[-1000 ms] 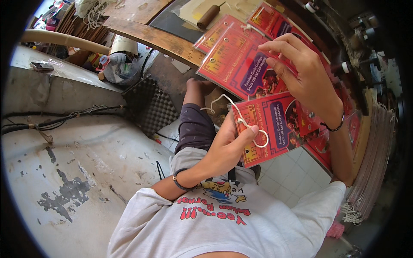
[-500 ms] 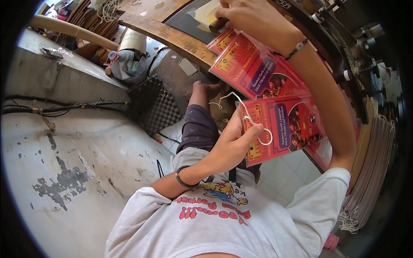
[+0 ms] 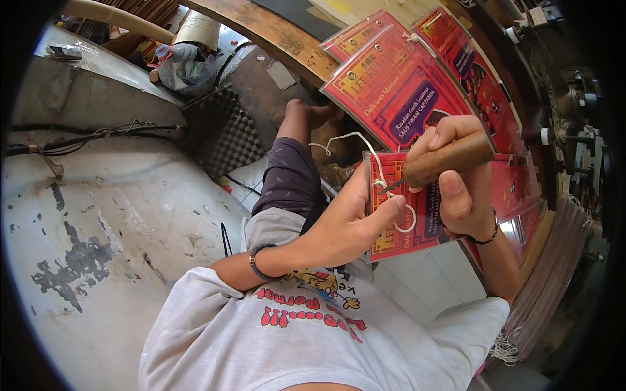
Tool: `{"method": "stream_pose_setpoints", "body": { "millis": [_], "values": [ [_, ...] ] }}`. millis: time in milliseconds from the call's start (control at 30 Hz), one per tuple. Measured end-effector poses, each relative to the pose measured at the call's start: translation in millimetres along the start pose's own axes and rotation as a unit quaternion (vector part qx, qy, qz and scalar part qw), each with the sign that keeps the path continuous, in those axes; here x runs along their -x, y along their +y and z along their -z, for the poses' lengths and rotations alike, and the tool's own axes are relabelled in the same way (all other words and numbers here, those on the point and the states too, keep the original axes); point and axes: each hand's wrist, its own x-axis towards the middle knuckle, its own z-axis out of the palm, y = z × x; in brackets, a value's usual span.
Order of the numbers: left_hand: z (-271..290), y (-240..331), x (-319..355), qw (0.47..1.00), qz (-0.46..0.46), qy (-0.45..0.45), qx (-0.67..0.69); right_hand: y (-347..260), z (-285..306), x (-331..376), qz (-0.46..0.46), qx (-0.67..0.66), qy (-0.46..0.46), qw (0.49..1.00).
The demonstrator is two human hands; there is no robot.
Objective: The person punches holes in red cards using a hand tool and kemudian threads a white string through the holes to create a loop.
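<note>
My left hand (image 3: 349, 218) pinches a red printed card (image 3: 424, 231) in a clear plastic sleeve at its left edge. A white cord (image 3: 355, 135) runs through that edge, with a knot by my thumb and a loose loop below. In my right hand (image 3: 471, 199) is an awl (image 3: 450, 159) with a worn wooden handle. Its thin metal tip points left and meets the cord at the knot. Beyond my hands lie more red sleeved cards (image 3: 385, 81), overlapping. Another corded card (image 3: 466, 62) rests to their right.
A wooden table edge (image 3: 280, 39) crosses the top. Dark machinery with bolts (image 3: 554, 114) lines the right side, above a thick stack of cards with strings (image 3: 554, 274). At left are a worn white surface (image 3: 117, 228), black cables (image 3: 98, 135) and a plastic bag (image 3: 186, 68).
My right hand has come down from the far table with the awl and brought its tip to the knot. My left hand keeps its pinch on the card.
</note>
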Motion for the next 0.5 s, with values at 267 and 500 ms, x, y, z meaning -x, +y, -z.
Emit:
{"method": "stream_pose_setpoints", "body": {
  "millis": [267,500],
  "values": [
    [-4.1,2.6,-1.8,1.000,0.017,0.024,0.011,-5.7,3.7,-7.8,-0.033,0.002,-0.016,0.999],
    [-4.2,1.3,-1.5,0.999,0.012,0.022,0.026,-7.8,7.6,-6.8,-0.055,0.060,-0.048,0.996]
  ]
}}
